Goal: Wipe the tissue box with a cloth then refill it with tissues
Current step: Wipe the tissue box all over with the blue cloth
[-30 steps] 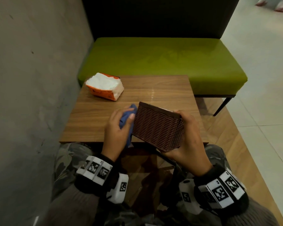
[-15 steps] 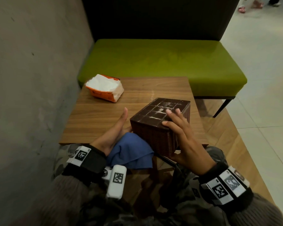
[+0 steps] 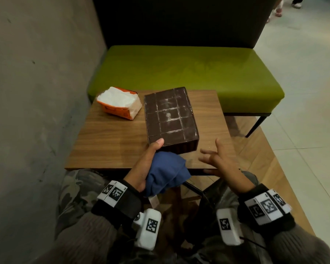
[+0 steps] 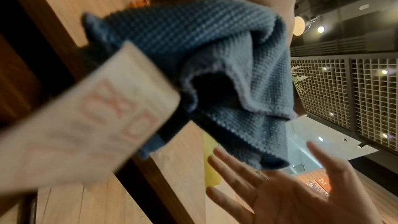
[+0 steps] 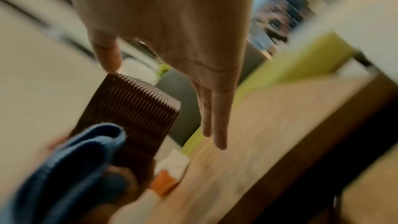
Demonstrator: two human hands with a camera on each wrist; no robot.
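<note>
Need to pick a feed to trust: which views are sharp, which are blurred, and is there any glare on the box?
Head view: sharp, dim; pale sheen on the tissue box top. Left wrist view: blue cloth weave crisp in the left hand, its label blurred up close. Right wrist view: heavy motion smear; right hand, box ribs and table soft.

Café or restaurant seating area, small square walnut-wood tabletop (image 3: 111, 141), green padded bench with dark backrest (image 3: 179, 73), pale tiled floor (image 3: 303, 82), bare concrete wall (image 3: 36, 73), dark lattice partition with spotlights (image 4: 323, 91)
</note>
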